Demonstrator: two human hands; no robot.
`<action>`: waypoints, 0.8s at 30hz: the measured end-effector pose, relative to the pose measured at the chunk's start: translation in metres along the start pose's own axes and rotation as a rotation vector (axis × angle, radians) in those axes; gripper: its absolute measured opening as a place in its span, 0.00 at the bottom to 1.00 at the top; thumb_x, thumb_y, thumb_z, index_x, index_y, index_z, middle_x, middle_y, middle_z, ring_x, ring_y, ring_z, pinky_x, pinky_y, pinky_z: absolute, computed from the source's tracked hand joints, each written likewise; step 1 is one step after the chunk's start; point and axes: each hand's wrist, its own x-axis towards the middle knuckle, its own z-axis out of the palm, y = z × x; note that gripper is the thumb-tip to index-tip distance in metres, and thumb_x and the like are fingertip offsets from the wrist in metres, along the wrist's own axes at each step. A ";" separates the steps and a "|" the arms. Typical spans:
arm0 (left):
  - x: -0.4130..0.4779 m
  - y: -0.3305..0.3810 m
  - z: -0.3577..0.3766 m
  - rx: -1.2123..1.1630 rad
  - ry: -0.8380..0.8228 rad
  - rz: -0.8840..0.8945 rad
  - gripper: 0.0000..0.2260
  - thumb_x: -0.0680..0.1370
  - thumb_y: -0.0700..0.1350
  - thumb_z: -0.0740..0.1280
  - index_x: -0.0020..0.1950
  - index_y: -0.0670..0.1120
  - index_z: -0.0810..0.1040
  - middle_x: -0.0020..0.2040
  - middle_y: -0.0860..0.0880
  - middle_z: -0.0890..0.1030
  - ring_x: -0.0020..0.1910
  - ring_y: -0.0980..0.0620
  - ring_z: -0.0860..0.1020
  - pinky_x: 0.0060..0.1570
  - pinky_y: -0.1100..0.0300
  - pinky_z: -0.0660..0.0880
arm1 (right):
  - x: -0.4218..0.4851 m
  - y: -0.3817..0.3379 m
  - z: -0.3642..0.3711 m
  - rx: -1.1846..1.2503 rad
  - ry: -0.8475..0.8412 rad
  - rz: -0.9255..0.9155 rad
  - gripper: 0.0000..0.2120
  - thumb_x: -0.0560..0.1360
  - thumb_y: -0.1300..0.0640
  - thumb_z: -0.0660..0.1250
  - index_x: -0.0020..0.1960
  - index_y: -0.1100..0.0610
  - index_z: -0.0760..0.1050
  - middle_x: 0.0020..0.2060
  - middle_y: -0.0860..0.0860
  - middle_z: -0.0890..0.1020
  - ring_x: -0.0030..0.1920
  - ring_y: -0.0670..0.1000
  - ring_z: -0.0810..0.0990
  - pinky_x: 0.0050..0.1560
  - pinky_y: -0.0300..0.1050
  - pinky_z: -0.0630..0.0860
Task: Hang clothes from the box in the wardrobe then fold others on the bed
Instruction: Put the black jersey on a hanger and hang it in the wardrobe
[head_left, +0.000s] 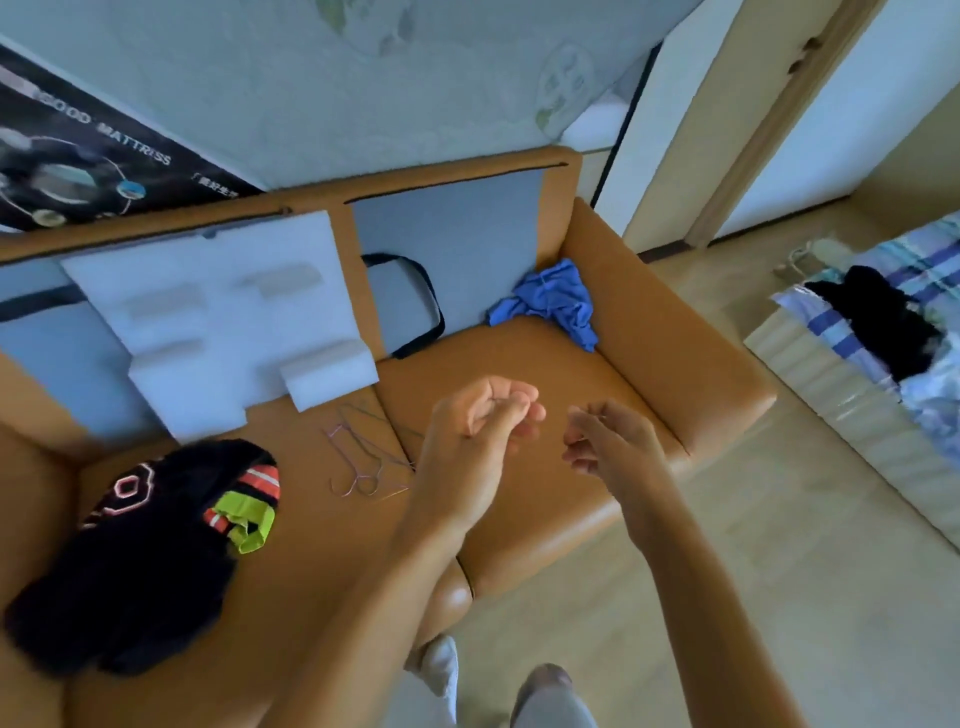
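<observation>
At the far left a mattress (78, 156) in printed wrapping leans against the wall behind a tan leather sofa (545, 493). On the near left seat lies a dark garment (130, 561) in a heap, with a pink hexagon print and red, white and neon-green trim showing at its right edge. Behind it a white foam packing block (218, 322) leans on the sofa's backrest. Just right of the garment, on the seat, lies a loose cluster of thin wire hangers (363, 457), their hooks pointing toward the near edge. Further right, a black strap (421, 306) loops against the grey backrest panel, and a crumpled blue cloth (556, 301) sits in the sofa's far right corner, touching the armrest. Both bare arms reach out over the right seat cushion. The left hand (483, 421) is held up with its fingers curled loosely inward; something very thin may run between the fingers, but the blur makes it impossible to tell whether it grips anything. The right hand (608, 441) is just beside it, not touching, its fingertips pinched together; whether a thin wire lies between them cannot be told. At the far right, across the pale floor, a bed (831, 374) with a blue striped cover carries another black garment (883, 322), well apart from the sofa.
</observation>
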 end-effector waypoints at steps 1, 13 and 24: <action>0.012 -0.001 -0.006 -0.004 0.049 -0.008 0.08 0.82 0.40 0.63 0.51 0.43 0.82 0.45 0.48 0.86 0.45 0.48 0.84 0.46 0.59 0.79 | 0.018 -0.004 0.009 -0.017 -0.052 0.000 0.06 0.80 0.56 0.67 0.45 0.55 0.78 0.34 0.50 0.81 0.35 0.50 0.81 0.40 0.46 0.76; 0.067 -0.072 -0.099 0.045 0.677 -0.237 0.07 0.77 0.52 0.64 0.48 0.53 0.82 0.43 0.53 0.85 0.42 0.56 0.83 0.47 0.62 0.78 | 0.177 0.002 0.159 -0.256 -0.673 0.037 0.06 0.81 0.57 0.65 0.48 0.57 0.78 0.35 0.50 0.80 0.36 0.48 0.79 0.44 0.46 0.77; 0.080 -0.266 -0.225 0.165 0.847 -0.588 0.05 0.80 0.45 0.66 0.52 0.50 0.82 0.48 0.55 0.84 0.49 0.60 0.80 0.46 0.69 0.72 | 0.218 0.091 0.342 -0.323 -0.808 0.084 0.07 0.81 0.60 0.65 0.57 0.61 0.74 0.38 0.54 0.79 0.31 0.47 0.79 0.37 0.41 0.79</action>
